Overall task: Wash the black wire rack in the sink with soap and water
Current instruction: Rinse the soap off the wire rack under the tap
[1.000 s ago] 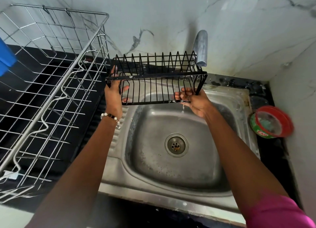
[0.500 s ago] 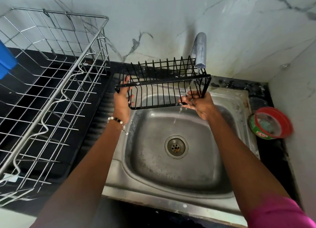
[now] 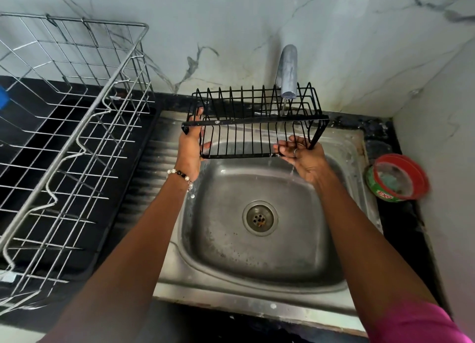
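The black wire rack [image 3: 254,122] is up in the air over the back of the steel sink [image 3: 259,299], centre of the frame, its long axis running left to right and close to level. Its row of upright wire prongs stands along the far side, pointing up toward the marble wall, and the flat bar faces the camera. The tap [image 3: 288,71] hangs over the rack's right end, and a thin stream of water [image 3: 283,105] runs down through the wires there.

Left hand [image 3: 190,147] at the rack's left end: arm reaching up from lower left, thumb and fingers curled round the end frame, a beaded bracelet [image 3: 180,174] on the wrist. Right hand [image 3: 303,157] under the lower right corner: fingers loosely spread and hooked around the bottom wire, a ring on one finger, water dripping off below it.

A large silver wire basket [image 3: 69,136] sits on the black counter [image 3: 408,227] at left. A red-and-green tub [image 3: 397,178] rests on it at right.
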